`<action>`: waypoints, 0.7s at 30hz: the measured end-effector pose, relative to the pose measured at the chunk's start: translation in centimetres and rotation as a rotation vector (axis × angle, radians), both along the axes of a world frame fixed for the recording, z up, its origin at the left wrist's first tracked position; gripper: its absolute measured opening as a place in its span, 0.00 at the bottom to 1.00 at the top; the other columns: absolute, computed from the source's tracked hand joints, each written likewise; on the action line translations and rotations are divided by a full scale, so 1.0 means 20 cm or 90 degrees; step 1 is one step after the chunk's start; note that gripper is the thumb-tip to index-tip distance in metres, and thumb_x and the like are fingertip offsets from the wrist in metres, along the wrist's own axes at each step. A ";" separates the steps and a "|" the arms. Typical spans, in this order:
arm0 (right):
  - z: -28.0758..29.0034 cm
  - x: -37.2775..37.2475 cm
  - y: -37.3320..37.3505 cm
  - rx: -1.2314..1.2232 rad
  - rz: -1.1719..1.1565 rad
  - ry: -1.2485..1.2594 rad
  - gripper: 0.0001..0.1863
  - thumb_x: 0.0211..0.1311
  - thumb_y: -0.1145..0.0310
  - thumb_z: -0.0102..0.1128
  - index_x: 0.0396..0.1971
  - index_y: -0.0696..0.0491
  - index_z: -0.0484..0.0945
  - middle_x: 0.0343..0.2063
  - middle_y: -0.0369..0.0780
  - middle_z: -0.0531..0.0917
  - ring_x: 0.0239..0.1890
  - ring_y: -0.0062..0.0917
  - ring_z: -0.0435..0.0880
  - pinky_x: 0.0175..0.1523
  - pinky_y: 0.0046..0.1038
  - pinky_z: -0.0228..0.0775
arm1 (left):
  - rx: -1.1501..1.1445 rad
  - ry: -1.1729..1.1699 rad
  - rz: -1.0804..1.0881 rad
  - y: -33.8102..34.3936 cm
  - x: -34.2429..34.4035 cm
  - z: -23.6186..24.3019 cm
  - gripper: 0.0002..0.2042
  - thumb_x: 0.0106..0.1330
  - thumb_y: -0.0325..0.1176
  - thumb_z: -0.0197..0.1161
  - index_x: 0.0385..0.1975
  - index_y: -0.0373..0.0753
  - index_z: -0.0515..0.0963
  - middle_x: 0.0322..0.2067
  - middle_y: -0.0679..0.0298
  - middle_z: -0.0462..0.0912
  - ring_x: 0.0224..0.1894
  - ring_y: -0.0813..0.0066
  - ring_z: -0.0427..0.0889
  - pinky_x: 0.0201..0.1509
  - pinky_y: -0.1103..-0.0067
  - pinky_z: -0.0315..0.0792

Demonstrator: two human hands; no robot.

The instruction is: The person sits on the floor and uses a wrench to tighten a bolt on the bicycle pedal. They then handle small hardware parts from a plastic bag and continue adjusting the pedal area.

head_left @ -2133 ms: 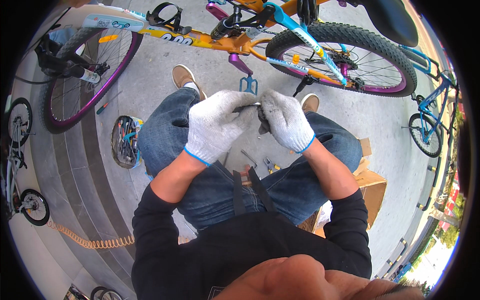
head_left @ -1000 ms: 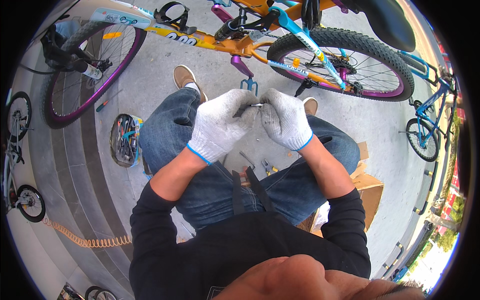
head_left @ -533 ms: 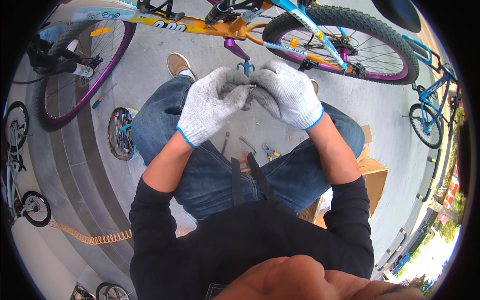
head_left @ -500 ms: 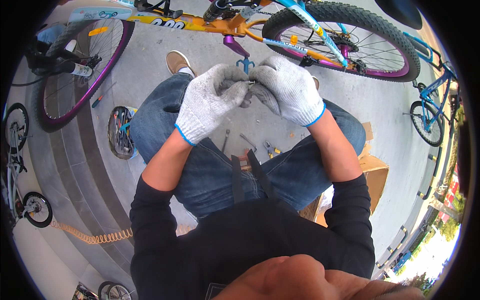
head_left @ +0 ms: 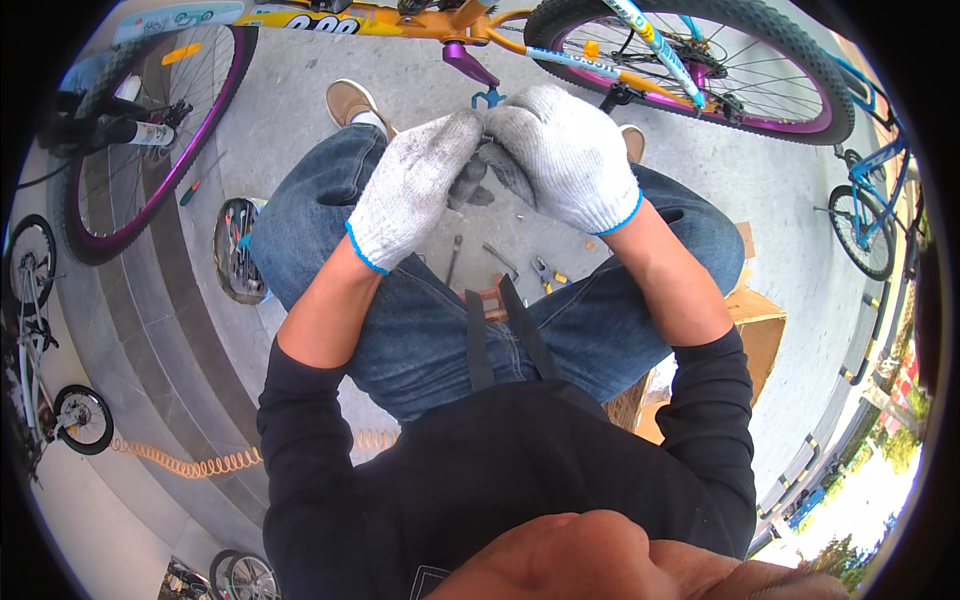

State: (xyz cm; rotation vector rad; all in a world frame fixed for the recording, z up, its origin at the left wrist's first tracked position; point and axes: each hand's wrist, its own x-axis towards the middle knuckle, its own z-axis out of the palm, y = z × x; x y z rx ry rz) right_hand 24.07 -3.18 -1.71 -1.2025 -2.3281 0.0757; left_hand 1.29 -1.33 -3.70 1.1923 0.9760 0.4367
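My left hand (head_left: pixel 415 180) and my right hand (head_left: pixel 575 155), both in white knit gloves with grey-soiled fingers, meet at the fingertips above my lap. Their fingers are closed around something small; the gloves hide it now, though a bit of thin metal showed between them before. Just beyond the hands is a bicycle's purple crank arm (head_left: pixel 468 64), with a blue pedal (head_left: pixel 488 98) at its end. The orange-and-yellow bicycle frame (head_left: pixel 400 22) stretches across the top. Its thick-tyred rear wheel (head_left: pixel 838 115) stands at the right, and the purple-rimmed front wheel (head_left: pixel 75 215) at the left.
Between my legs lie pliers (head_left: pixel 546 272), a bent metal tool (head_left: pixel 502 262) and a bar-shaped tool (head_left: pixel 455 258). A tub of tools (head_left: pixel 238 250) sits by my left knee, a screwdriver (head_left: pixel 189 193) beyond it. Cardboard boxes (head_left: pixel 758 325) stand right; a coiled orange hose (head_left: pixel 190 464) runs left.
Both hands have shifted slightly up and left and turned inward, so the small metal piece no longer shows. The view has tilted a little, moving the bicycle upward in the picture.
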 end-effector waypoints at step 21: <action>0.02 -0.02 -0.12 -1.100 -0.098 0.883 0.23 0.84 0.48 0.53 0.27 0.45 0.67 0.21 0.27 0.63 0.21 0.16 0.58 0.27 0.24 0.51 | 0.834 0.150 -0.039 0.01 0.08 0.04 0.08 0.63 0.25 0.72 0.40 0.35 0.81 0.35 0.51 0.80 0.38 0.48 0.81 0.43 0.63 0.75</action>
